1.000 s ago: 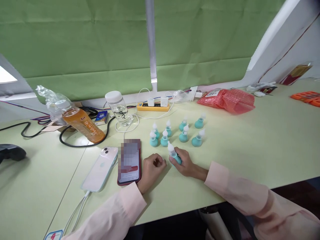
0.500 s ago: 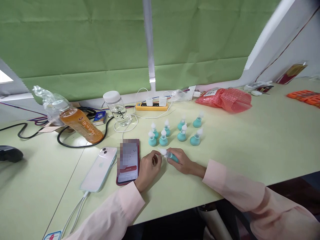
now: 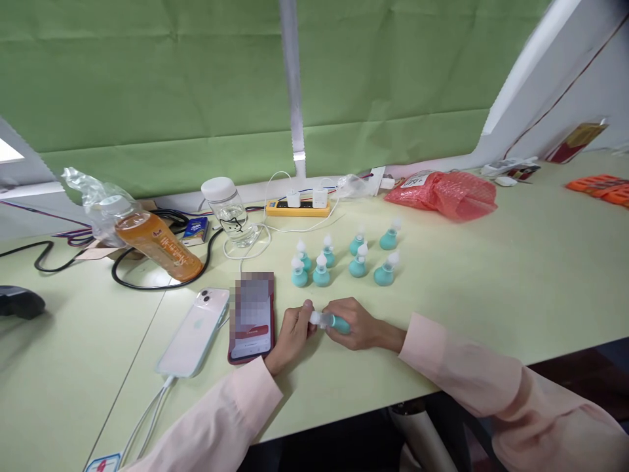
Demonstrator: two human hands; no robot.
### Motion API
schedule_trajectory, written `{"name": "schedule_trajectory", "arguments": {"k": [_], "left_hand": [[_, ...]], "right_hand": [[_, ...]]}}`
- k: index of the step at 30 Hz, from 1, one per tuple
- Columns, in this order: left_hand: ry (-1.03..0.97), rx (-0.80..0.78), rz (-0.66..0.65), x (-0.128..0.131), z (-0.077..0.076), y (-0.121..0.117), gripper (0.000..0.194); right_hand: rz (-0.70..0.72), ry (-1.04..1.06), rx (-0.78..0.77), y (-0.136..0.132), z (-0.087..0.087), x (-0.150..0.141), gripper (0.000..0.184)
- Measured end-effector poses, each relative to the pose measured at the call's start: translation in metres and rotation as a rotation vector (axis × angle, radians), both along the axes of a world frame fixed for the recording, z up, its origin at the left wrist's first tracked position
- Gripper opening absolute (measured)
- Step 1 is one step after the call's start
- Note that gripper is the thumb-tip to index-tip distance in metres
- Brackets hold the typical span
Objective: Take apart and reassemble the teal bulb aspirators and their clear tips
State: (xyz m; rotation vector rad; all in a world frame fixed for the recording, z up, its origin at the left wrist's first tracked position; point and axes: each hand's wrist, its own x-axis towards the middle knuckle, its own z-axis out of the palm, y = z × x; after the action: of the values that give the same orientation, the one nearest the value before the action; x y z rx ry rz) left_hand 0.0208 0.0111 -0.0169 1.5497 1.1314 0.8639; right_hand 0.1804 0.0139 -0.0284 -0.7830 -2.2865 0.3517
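My right hand [image 3: 358, 324] is closed around a small teal squeeze bulb [image 3: 341, 324] with a clear neck and a whitish translucent tip. The bulb lies sideways, its tip pointing left. My left hand [image 3: 293, 330] pinches that tip between thumb and fingers; its fingertips are partly hidden. Just beyond my hands, several similar teal bulbs [image 3: 321, 274] stand upright on the table with their pale tips up, in two loose groups. A phone in a red case [image 3: 251, 321] lies beside my left hand.
A white phone [image 3: 194, 334] with a cable lies at left. Behind are a tilted bottle of orange drink [image 3: 160, 246], a clear water bottle [image 3: 233, 219], a yellow power strip [image 3: 297, 210] and a red bubble-wrap bag [image 3: 445, 193]. The table's front edge [image 3: 344, 415] is near my forearms.
My left hand has closed from a loose curl beside the tip to a pinch on it. The bulb in my right hand has come down slightly and lies more level.
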Motion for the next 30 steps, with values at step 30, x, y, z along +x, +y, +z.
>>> {"name": "schedule_trajectory", "arguments": {"k": [30], "left_hand": [[0.159, 0.169, -0.034, -0.003, 0.009, -0.006, 0.030]], "right_hand": [[-0.082, 0.192, -0.026, 0.000, 0.004, -0.003, 0.019]]}}
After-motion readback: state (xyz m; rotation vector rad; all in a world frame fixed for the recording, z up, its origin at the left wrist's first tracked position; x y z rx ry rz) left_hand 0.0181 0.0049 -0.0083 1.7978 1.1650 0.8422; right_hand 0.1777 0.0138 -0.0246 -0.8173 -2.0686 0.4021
